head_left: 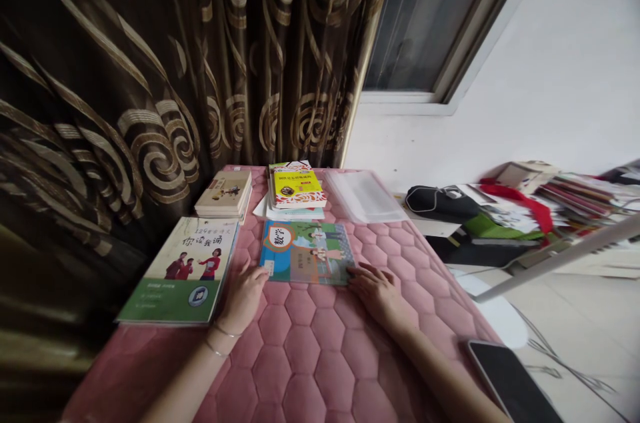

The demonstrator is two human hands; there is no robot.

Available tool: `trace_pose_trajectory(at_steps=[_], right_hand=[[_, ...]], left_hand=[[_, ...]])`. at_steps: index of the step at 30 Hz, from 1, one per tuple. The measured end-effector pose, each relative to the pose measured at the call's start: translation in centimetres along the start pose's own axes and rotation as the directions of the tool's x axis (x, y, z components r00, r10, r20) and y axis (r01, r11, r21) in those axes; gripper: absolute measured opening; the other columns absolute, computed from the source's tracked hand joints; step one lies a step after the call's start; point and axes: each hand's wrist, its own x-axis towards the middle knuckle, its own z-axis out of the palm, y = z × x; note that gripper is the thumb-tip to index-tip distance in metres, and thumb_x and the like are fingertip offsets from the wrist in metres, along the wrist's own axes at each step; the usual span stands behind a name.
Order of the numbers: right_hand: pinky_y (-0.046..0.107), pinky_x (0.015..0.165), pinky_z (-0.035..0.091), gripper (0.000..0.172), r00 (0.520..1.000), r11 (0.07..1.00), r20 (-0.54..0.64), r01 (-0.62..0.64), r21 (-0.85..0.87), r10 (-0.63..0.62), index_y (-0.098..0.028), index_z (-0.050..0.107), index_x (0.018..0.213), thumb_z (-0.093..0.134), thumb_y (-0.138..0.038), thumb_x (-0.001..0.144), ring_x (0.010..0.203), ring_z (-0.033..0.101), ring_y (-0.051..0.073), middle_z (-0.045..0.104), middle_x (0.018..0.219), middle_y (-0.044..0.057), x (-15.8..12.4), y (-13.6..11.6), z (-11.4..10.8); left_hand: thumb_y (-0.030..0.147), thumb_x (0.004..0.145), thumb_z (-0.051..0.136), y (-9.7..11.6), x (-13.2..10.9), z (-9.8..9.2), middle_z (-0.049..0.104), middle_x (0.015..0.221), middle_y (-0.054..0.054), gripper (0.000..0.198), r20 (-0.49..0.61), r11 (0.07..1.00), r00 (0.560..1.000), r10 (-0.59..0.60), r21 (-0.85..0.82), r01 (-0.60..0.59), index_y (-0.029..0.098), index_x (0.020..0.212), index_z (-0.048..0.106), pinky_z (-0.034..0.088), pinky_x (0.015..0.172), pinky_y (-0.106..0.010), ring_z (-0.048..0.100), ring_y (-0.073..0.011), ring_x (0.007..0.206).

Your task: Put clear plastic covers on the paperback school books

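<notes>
A maths textbook [307,253] with a blue, green and brown cover lies flat on the pink quilted tabletop, its title turned sideways. My left hand [245,296], with two thin bangles at the wrist, grips its lower left corner. At the lower right corner my right hand [377,293] has its fingers bent against the edge. Thumbs and fingertips are partly hidden. Left of my left hand lies a green and white book [183,269] with drawn figures on the cover, apparently on top of others.
Behind stand a stack of small beige books [225,193] and a pile topped by a yellow book [299,188]. Clear plastic covers [367,196] lie at the back right. A dark tablet or phone [510,379] is near the right edge. Curtains [280,56] hang behind; a slanted pole [555,259] stands right.
</notes>
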Motion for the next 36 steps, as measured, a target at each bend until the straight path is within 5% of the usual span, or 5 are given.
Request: trace_pose_trajectory(at_steps=[11,20,25,31,36], right_hand=[[0.044,0.094,0.037,0.028,0.999,0.999,0.042,0.032,-0.035,-0.030,-0.025,0.071,0.095,0.045,-0.035,0.093,0.119,0.052,0.026,0.067,0.118,0.007,0.6,0.0,-1.0],[0.040,0.099,0.033,0.036,0.971,0.994,0.225,-0.055,-0.090,0.074,-0.015,0.056,0.121,0.043,-0.036,0.094,0.119,0.050,0.023,0.055,0.131,0.015,12.4,-1.6,1.7],[0.045,0.095,0.034,0.039,0.956,0.988,0.265,-0.097,-0.118,0.126,-0.017,0.055,0.123,0.041,-0.040,0.094,0.118,0.050,0.027,0.057,0.126,0.014,16.1,-1.1,3.0],[0.047,0.091,0.035,0.032,0.932,0.974,0.297,-0.168,-0.150,0.207,-0.016,0.062,0.109,0.041,-0.035,0.094,0.115,0.052,0.030,0.062,0.119,0.017,15.5,-1.0,1.8],[0.037,0.077,0.041,0.026,0.883,0.945,0.338,-0.292,-0.148,0.326,-0.014,0.066,0.091,0.051,-0.035,0.089,0.092,0.065,0.028,0.071,0.093,0.015,9.8,-1.2,-0.8]], left_hand=[[-0.002,0.084,0.038,0.6,0.4,-0.1,0.068,0.091,-0.004,0.037,0.069,0.999,0.997,-0.029,0.045,0.026,0.020,0.088,0.068,0.043,0.104,-0.045,0.062,-0.0181,0.088],[0.009,0.089,0.046,9.1,5.5,2.5,0.062,0.082,-0.005,0.020,0.185,0.975,0.967,0.174,0.102,-0.195,0.017,0.087,0.064,0.041,0.103,-0.047,0.061,-0.0184,0.081],[0.008,0.089,0.046,9.9,6.6,4.1,0.063,0.081,-0.007,0.020,0.196,0.976,0.964,0.178,0.094,-0.199,0.016,0.084,0.064,0.045,0.098,-0.044,0.063,-0.0185,0.078],[0.008,0.089,0.046,8.9,4.8,2.9,0.063,0.082,-0.005,0.019,0.194,0.966,0.954,0.229,0.076,-0.247,0.017,0.085,0.063,0.045,0.097,-0.042,0.064,-0.0175,0.080],[0.006,0.088,0.047,6.3,2.1,0.5,0.064,0.088,-0.004,0.019,0.184,0.963,0.957,0.225,0.109,-0.248,0.017,0.088,0.063,0.039,0.105,-0.043,0.063,-0.0181,0.088]])
